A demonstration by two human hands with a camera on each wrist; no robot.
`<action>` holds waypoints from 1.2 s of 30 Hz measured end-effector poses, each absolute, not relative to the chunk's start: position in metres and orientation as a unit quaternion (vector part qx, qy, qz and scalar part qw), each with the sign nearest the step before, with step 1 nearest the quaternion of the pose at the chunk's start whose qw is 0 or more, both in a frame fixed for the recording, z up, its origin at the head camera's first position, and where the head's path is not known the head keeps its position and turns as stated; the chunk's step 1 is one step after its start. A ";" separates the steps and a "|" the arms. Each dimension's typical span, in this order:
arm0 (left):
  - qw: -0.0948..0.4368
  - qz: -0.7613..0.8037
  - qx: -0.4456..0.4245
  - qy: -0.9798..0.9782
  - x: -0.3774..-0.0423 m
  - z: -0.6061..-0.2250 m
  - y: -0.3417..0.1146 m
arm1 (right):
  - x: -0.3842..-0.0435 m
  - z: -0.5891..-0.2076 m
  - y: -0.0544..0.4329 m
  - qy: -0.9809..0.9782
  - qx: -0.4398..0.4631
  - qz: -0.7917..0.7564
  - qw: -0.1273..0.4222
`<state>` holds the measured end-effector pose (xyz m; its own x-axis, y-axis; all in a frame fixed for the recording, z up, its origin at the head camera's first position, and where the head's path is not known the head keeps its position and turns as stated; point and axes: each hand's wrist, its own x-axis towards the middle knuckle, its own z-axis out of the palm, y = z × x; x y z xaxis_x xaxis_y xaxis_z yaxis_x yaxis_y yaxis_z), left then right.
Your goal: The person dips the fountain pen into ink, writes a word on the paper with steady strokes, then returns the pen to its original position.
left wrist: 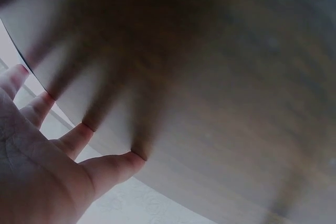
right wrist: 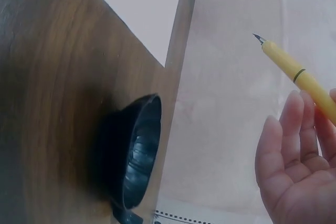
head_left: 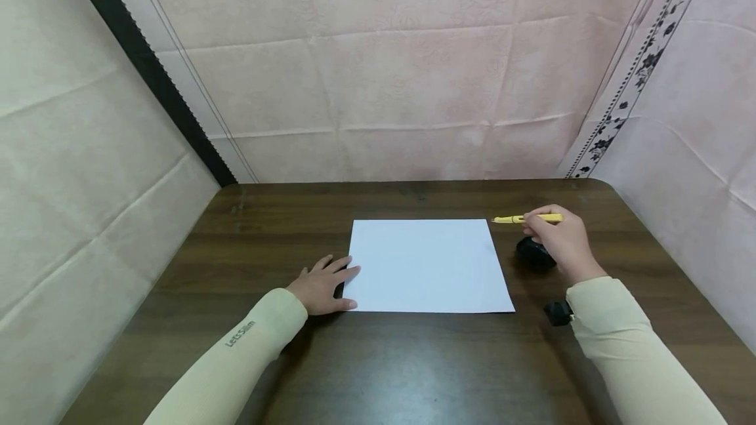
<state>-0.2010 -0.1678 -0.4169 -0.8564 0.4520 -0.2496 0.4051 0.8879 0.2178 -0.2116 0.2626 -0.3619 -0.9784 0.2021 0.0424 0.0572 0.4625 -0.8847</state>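
A white sheet of paper [head_left: 428, 266] lies on the brown wooden table. My left hand [head_left: 323, 286] is spread at its left edge, with the thumb and some fingertips on the sheet; the left wrist view shows this hand [left wrist: 52, 166] with straight, parted fingers. Above the table, to the right of the sheet, my right hand [head_left: 558, 238] pinches a yellow fountain pen [head_left: 509, 220]. The pen [right wrist: 286, 61] is uncapped, its dark nib pointing left toward the paper's far right corner. Below the right hand stands a small black bowl [head_left: 531, 253], partly hidden by it.
The wooden table [head_left: 378, 366] has rounded far corners. Pale patterned cloth [head_left: 378, 84] hangs behind it and along both sides. A black device [head_left: 558, 313] is strapped at the right wrist, and light sleeves [head_left: 626, 340] cover both forearms.
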 end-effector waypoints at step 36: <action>0.153 0.078 0.217 0.961 -0.200 -0.411 -0.166 | -0.232 -0.374 0.211 -0.834 -0.092 0.543 0.031</action>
